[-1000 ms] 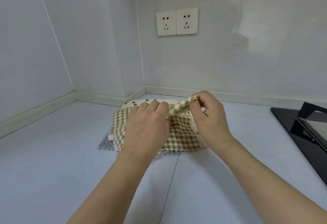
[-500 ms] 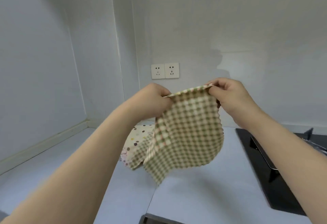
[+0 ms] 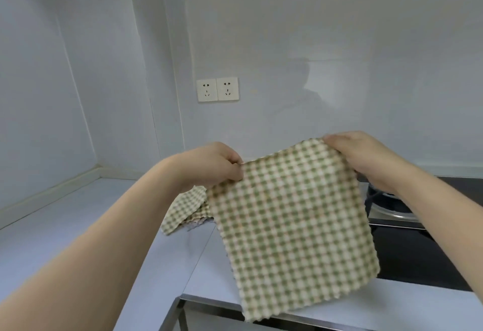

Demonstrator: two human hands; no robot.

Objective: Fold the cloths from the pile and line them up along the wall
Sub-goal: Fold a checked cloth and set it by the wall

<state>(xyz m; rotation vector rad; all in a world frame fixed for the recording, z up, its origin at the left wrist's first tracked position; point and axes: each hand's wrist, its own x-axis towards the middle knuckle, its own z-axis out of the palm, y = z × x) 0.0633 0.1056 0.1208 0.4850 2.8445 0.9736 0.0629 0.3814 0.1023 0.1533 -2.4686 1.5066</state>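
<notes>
Since the frame half a second back, I have spread the checked cloth [image 3: 290, 223] wider between my hands: it now hangs flat and nearly square, where before it drooped in a loose fold, and the view has dipped so the tabletop [image 3: 78, 226] shows more. My left hand [image 3: 217, 165] has its grip clamped on the cloth's upper corner at 9 o'clock, fingers curled over the edge. My right hand [image 3: 366, 155] has its grip clamped on the opposite upper corner at 2 o'clock, thumb and fingers pinching the hem. That corner sits higher, so the top edge tilts upward toward 2 o'clock. Held clear of the tabletop, the cloth has its scalloped lower edge hanging in front of the tabletop's near rim at 6 o'clock.

Behind the cloth, toward 9 o'clock of it, the pile [image 3: 185, 210] lies on the tabletop, near the corner of the walls; a second checked piece is on top, with a grey scalloped edge showing beneath. How many pieces it holds I cannot tell. A double socket [image 3: 217, 90] is set in the back wall [image 3: 313, 43] at 12 o'clock. A black stove [image 3: 407, 247] with a metal burner ring occupies the tabletop at 3 o'clock, partly hidden by my right forearm.
</notes>
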